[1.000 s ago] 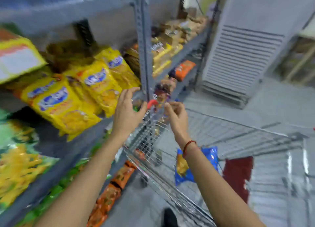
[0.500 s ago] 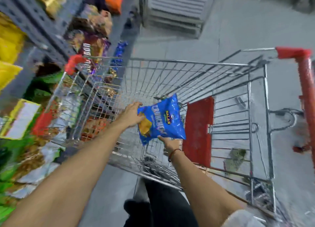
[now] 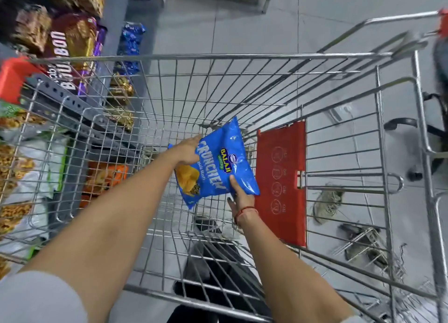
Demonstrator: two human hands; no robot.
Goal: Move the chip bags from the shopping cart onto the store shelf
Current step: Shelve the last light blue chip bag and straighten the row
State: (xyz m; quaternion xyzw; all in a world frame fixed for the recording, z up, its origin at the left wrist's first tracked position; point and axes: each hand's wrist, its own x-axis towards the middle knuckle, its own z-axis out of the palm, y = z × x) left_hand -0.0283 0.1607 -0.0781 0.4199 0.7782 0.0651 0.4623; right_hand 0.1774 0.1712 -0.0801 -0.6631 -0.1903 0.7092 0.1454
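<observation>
Both hands were on the blue chip bag (image 3: 218,162): the left hand (image 3: 186,150) lay flat along its upper left edge with the fingers (image 3: 194,141) pressed to the foil, and the right hand (image 3: 238,193) pinched the lower right corner, a finger on the printed face and the rest tucked beneath. A second before, those same hands had been up at the shelf among the yellow packets, holding nothing, while this bag lay on the cart floor; half a second before, they were just closing on it. Now it was clamped between them and seemed to have come a little off the wire — though how far off I could not tell from above. By my reckoning the pickup was done and the carry to the shelf was what remained; I saw no other chip bag in the shopping cart (image 3: 266,56), so this looked like the last of them. The bag sat low in the basket, near its middle, just left of the red child-seat flap (image 3: 281,184). Its long axis ran on a slant, top seal pointing up and away toward the cart's far wall, bottom seal toward the person's legs, printed face up. The store shelf (image 3: 72,102) stood just beside the cart on the left — a short swing over the rim.
</observation>
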